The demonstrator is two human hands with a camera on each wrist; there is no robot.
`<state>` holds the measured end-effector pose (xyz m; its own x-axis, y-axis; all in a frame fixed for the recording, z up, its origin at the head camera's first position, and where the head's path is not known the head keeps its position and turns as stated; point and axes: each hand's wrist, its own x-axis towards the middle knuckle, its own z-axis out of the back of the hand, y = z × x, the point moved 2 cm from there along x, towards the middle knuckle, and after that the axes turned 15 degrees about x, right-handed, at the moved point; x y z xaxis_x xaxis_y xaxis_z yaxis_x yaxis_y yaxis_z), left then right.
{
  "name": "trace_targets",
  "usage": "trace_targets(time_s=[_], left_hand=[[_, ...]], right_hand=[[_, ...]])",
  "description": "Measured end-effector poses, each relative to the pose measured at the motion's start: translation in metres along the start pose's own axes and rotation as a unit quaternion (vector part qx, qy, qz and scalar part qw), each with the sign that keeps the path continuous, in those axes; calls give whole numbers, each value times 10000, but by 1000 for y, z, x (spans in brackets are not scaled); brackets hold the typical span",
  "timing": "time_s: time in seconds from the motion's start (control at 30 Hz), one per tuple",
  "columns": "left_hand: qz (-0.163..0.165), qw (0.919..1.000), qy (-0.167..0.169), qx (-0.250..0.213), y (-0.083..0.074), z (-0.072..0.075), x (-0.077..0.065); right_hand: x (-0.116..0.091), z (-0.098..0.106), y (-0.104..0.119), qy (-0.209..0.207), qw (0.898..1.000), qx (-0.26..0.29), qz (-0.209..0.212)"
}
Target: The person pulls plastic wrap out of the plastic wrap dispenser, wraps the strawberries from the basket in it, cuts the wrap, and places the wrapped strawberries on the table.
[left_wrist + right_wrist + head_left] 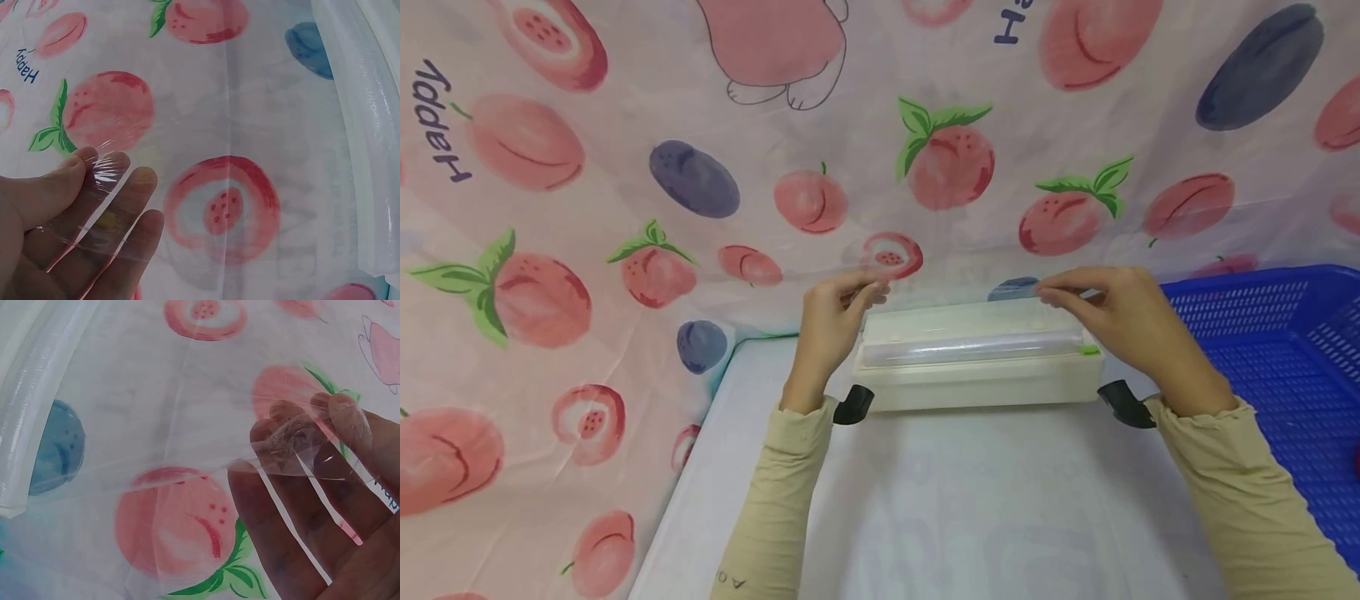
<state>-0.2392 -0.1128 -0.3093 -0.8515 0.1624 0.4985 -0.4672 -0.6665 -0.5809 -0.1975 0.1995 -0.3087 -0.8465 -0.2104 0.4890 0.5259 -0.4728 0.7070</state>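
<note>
A cream plastic-wrap dispenser lies lengthwise on the white surface, with a roll of cling film showing along its top. Clear film stretches from the roll toward both hands. At the box's far left corner, my left hand pinches the edge of the film between thumb and forefinger; its other fingers spread behind the sheet in the left wrist view. My right hand pinches the opposite corner, where the film bunches and wrinkles against the fingers. The film is see-through, so its full outline is hard to see.
A blue perforated basket stands on the right beside the right forearm. Behind the dispenser rises a pink fruit-print cloth, which also runs down the left side. The white tabletop extends in front of the box.
</note>
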Motion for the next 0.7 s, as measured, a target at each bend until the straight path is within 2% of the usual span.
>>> trace_targets(time_s=[0.4, 0.7], left_hand=[[-255, 9996, -75, -130, -4, 12, -10], [-170, 9998, -131, -48, -4, 18, -13]], right_hand=[[0, 4, 10, -48, 9989, -234, 406], [-1, 4, 15, -110, 9983, -174, 537]])
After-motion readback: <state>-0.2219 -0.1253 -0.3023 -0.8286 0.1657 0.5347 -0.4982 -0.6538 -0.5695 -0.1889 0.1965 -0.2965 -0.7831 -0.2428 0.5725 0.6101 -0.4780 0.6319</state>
